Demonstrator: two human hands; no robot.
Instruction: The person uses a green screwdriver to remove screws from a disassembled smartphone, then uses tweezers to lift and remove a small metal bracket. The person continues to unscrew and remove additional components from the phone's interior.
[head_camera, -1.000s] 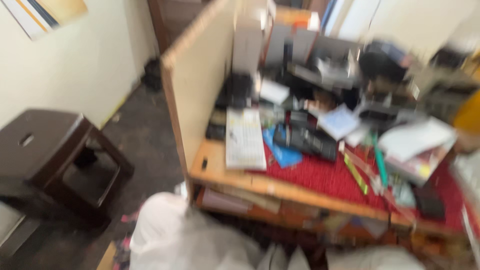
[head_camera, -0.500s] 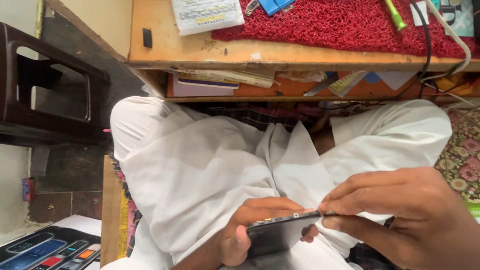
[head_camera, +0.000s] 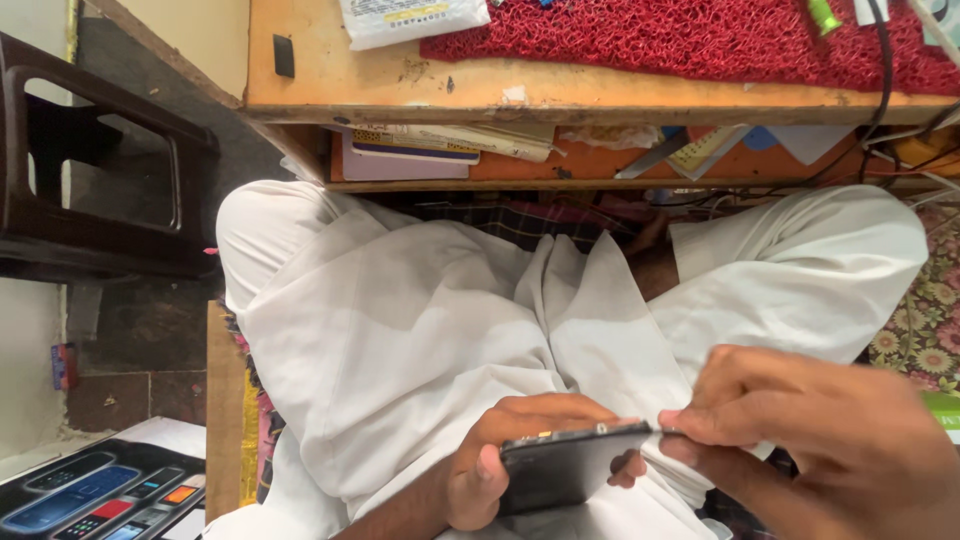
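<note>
The left hand (head_camera: 520, 460) has its grip closed around a dark phone (head_camera: 570, 465), thumb pressed on the near face and fingers curled behind it, holding it low over the lap. The right hand (head_camera: 800, 440) meets the phone's right end, its fingertips (head_camera: 685, 420) pinched together at the upper corner; whether they hold a small tool there is too fine to tell. Under both hands lies the person's white cloth (head_camera: 420, 320), draped across crossed legs. Ahead stands a low wooden worktop (head_camera: 400, 90) with a red mat (head_camera: 680, 40) on top, a white packet (head_camera: 410, 18) beside it, and papers (head_camera: 450, 140) stuffed on the shelf beneath. A dark stool (head_camera: 90, 190) stands to the left, and a printed box (head_camera: 100, 495) showing phones sits at the lower left corner.
</note>
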